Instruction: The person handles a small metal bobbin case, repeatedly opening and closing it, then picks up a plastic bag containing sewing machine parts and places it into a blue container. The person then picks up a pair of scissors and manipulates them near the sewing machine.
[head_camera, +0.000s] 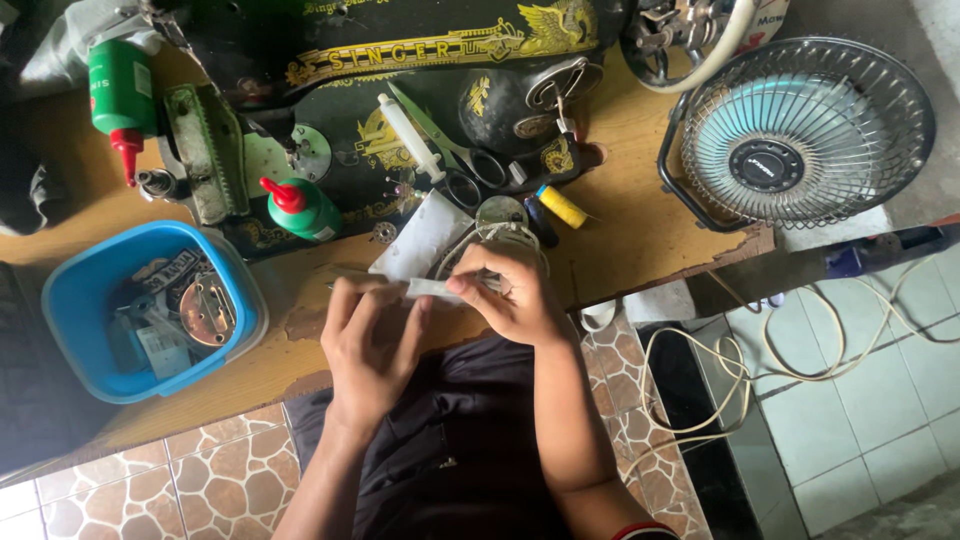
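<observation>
Hands | left (372, 335) and right (510, 290) both pinching white strip (432, 289) | over wooden table (640, 235)

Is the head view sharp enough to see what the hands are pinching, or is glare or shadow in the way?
Head view: soft, even daylight, no harsh glare. Left hand and right hand are sharp, pinching a small white strip. The black sewing machine runs dark at the top edge. The fan bulges slightly from wide-angle distortion.

A single head-worn camera looks almost straight down from close above the wooden counter (640, 235). It faces the black sewing machine (400, 60) at the top edge, the table fan (800, 130) at upper right, and tiled floor (860, 420) along the bottom.
</observation>
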